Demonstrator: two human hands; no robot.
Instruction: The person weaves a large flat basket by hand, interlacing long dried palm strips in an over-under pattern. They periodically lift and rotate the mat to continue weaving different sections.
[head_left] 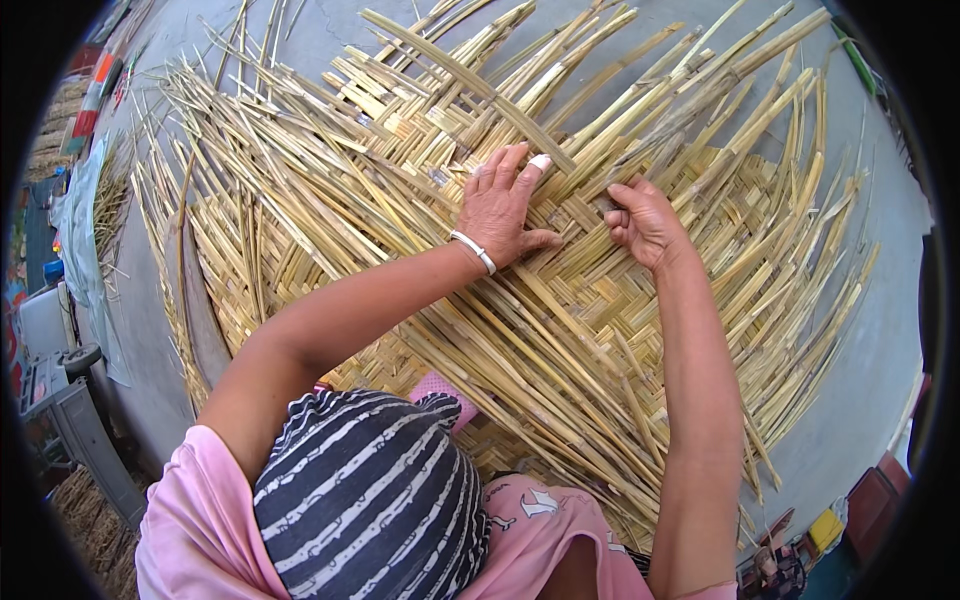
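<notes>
A large mat (620,300) of flat yellow-brown reed strips, woven in a zigzag pattern, spreads beneath both arms. My left hand (500,205) lies on the weave with its fingers spread and its thumb pointing right; it wears a white wrist band (474,252) and a pale wrap on one fingertip. Just to the right, my right hand (645,225) is closed, thumb and forefinger pinched at a reed strip among the crossing strips. Its curled fingers partly hide what they grip. One wide reed strip (470,80) slants across the weave from the upper left, ending between the hands.
Long loose reeds (330,200) lie in a diagonal band over the mat, and unwoven ends fan out at the far and right edges. Grey floor (860,370) surrounds it. A grey plastic object (85,440) stands at the left, near a light-blue sheet (88,225).
</notes>
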